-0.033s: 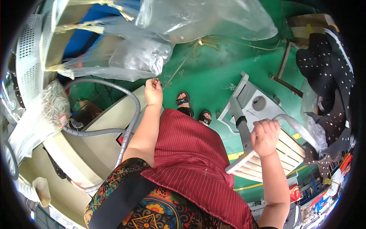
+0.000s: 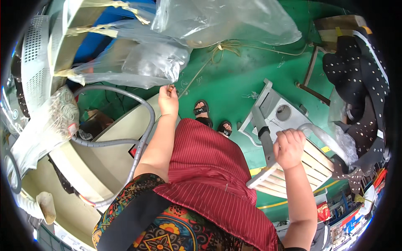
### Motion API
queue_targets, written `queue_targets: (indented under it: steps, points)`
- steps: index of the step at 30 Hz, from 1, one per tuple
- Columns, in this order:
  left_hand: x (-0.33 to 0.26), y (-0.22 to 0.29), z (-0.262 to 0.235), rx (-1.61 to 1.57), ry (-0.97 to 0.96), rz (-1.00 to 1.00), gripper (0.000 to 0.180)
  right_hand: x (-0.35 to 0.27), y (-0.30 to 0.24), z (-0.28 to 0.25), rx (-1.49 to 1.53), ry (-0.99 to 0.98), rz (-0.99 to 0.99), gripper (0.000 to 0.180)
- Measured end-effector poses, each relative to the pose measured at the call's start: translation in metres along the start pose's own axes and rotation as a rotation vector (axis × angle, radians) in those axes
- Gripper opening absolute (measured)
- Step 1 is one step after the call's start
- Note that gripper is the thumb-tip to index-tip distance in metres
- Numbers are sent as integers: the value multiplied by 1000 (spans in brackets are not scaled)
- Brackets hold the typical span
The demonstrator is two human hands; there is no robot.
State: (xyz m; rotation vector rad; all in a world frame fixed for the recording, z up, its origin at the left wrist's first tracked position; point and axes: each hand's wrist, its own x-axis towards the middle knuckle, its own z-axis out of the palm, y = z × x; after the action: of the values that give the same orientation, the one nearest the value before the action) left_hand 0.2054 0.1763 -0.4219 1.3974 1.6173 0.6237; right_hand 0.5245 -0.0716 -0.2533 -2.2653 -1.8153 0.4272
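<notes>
My left hand (image 2: pixel 168 103) is stretched forward at the centre, its fingers pinched round a small brownish thing too small to name. Just beyond the fingertips hangs the lower corner of a clear plastic bag (image 2: pixel 157 62). My right hand (image 2: pixel 289 149) is curled over the upper edge of a chair-like frame with pale slats (image 2: pixel 313 161); its fingertips are partly hidden. That frame belongs to a grey stand with a panel (image 2: pixel 274 104) that has a round opening. A dark grey bar (image 2: pixel 264 133) runs beside the right hand.
A grey ribbed hose (image 2: pixel 146 121) loops over the pale machine body (image 2: pixel 119 125) at left. Another large clear bag (image 2: pixel 226 21) hangs ahead, above a green floor (image 2: pixel 234 79) with a loose cord (image 2: pixel 224 47). Dotted black fabric (image 2: pixel 349 67) hangs at right.
</notes>
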Motion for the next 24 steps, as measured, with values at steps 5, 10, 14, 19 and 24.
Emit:
queue_targets:
  steps: [5,10,14,19,24]
  points:
    - [-23,129,-5,-180,-97,140,14,-5,4,2,12,54,-2,19]
    - [-56,241,-20,-236,-178,221,15,-6,5,0,57,43,6,13]
    - [-79,334,-50,-149,-244,295,20,-9,11,-5,87,-11,-5,11]
    - [-45,437,-66,-79,-592,544,24,-13,14,-7,116,40,-17,13]
    - [39,491,-16,37,-494,714,16,-12,16,-8,127,15,15,16]
